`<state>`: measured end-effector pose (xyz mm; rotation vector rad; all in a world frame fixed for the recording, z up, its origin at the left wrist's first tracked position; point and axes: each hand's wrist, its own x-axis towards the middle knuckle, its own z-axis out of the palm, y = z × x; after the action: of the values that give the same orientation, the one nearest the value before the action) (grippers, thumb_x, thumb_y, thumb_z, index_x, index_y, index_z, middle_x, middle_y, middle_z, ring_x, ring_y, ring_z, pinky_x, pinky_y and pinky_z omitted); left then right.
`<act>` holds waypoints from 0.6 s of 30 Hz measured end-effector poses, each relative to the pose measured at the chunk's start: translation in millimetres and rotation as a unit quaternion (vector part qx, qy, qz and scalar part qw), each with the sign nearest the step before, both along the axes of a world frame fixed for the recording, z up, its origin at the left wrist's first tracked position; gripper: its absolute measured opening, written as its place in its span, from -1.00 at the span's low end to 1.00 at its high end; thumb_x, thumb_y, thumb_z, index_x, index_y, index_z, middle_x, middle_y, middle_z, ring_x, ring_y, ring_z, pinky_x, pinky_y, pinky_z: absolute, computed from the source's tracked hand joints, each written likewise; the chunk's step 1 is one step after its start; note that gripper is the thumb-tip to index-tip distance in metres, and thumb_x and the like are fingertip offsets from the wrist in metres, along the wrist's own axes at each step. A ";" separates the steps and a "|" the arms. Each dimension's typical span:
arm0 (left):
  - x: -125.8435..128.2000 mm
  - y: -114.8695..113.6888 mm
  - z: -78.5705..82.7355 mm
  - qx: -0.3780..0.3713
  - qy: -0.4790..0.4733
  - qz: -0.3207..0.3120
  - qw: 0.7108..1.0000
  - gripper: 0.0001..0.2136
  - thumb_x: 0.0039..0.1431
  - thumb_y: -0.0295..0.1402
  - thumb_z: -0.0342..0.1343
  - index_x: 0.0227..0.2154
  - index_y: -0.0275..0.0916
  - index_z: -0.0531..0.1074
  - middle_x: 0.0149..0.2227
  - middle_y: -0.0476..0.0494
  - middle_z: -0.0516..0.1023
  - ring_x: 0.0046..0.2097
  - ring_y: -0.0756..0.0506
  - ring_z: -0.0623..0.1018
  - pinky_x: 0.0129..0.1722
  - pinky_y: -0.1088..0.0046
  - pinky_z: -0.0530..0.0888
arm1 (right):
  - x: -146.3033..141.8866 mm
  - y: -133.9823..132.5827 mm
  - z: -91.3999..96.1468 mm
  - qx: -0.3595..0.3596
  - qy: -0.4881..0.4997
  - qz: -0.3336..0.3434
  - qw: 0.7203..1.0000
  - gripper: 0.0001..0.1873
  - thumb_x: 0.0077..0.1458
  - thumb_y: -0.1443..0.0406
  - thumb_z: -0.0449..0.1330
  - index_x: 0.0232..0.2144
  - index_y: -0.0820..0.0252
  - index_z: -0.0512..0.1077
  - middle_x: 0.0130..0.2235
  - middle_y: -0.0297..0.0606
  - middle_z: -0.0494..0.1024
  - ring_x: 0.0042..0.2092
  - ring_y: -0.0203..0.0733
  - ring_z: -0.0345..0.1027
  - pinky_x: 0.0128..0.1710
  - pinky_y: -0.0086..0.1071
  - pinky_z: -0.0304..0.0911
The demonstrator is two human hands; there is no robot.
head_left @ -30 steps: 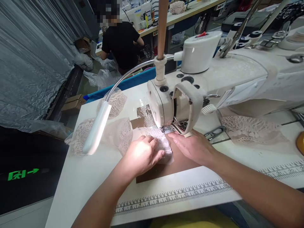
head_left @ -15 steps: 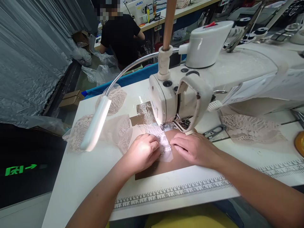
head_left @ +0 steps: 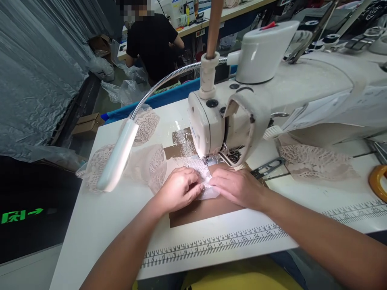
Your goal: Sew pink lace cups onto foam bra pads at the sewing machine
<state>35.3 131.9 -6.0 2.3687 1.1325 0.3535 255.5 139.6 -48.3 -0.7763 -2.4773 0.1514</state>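
Observation:
A piece of pale pink lace (head_left: 204, 170) lies under the needle area of a white sewing machine (head_left: 202, 125), its far end at the presser foot (head_left: 207, 160). My left hand (head_left: 180, 187) rests over its left side, fingers curled and thumb pointing right, closed on the fabric. From the other side, my right hand (head_left: 237, 187) has its fingers together, the tips pressing on the lace's right edge. Under the palms and fingertips the cloth is hidden. Brown sheeting (head_left: 193, 212) covers the table below both hands.
More lace pieces (head_left: 152, 163) lie at the left beneath a gooseneck lamp (head_left: 118, 157); another lace piece (head_left: 317, 161) is at the right. Orange-handled scissors (head_left: 376, 182) seem to sit at the right edge. A printed ruler (head_left: 223, 241) runs along the front. Beyond, a person (head_left: 152, 44) sits working.
My right hand has moved left onto the lace edge, closer to my left hand. My left thumb now stretches out toward the right. The view has shifted slightly.

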 end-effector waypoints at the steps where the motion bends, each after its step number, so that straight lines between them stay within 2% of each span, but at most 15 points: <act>1: 0.5 -0.3 -0.6 0.010 0.003 -0.002 1.000 -0.80 0.25 -0.33 -0.03 -0.41 -0.27 0.42 -0.40 -0.12 0.48 -0.31 -0.07 0.46 -0.24 0.37 0.40 | 1.4 -0.7 -0.6 -0.011 -0.004 0.014 1.000 -0.79 0.19 0.37 0.03 -0.37 0.20 0.46 -0.40 -0.29 0.47 -0.38 -0.30 0.30 -0.40 -0.43 0.17; 4: 2.9 -1.3 -3.1 0.047 0.020 -0.007 0.999 -0.76 0.28 -0.33 -0.09 -0.35 -0.28 0.44 -0.34 -0.17 0.50 -0.28 -0.08 0.48 -0.24 0.36 0.41 | 6.1 -4.0 -0.8 -0.032 -0.018 0.017 0.999 -0.73 0.21 0.34 0.01 -0.45 0.22 0.46 -0.47 -0.29 0.42 -0.40 -0.27 0.25 -0.39 -0.40 0.15; 9: 9.8 -3.9 -8.9 0.117 0.072 -0.021 0.990 -0.74 0.29 -0.34 -0.11 -0.09 -0.28 0.41 0.03 -0.25 0.45 -0.16 -0.13 0.49 -0.15 0.27 0.43 | 7.0 -7.2 2.1 -0.025 0.005 0.007 1.000 -0.73 0.20 0.35 0.01 -0.45 0.22 0.46 -0.48 -0.28 0.42 -0.42 -0.28 0.23 -0.39 -0.40 0.13; 14: 12.8 -4.6 -14.0 0.153 0.127 -0.016 0.980 -0.70 0.31 -0.31 -0.15 -0.04 -0.29 0.39 0.07 -0.24 0.43 -0.24 -0.12 0.46 -0.21 0.27 0.43 | 5.2 -7.7 4.1 -0.027 -0.018 0.006 0.999 -0.72 0.20 0.37 0.01 -0.48 0.22 0.46 -0.48 -0.28 0.41 -0.40 -0.26 0.23 -0.37 -0.39 0.13; 18: 11.6 -1.0 -15.0 0.165 0.139 -0.017 0.976 -0.68 0.31 -0.31 -0.16 -0.02 -0.30 0.38 0.08 -0.27 0.41 -0.27 -0.11 0.43 -0.24 0.29 0.41 | 3.7 -7.9 5.4 -0.002 -0.023 -0.012 1.000 -0.71 0.18 0.40 0.00 -0.52 0.21 0.43 -0.51 -0.31 0.38 -0.43 -0.28 0.21 -0.41 -0.40 0.09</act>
<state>46.9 130.8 -21.0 2.7948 1.2356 0.2139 259.1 131.7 -42.9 -0.8192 -2.5113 0.1322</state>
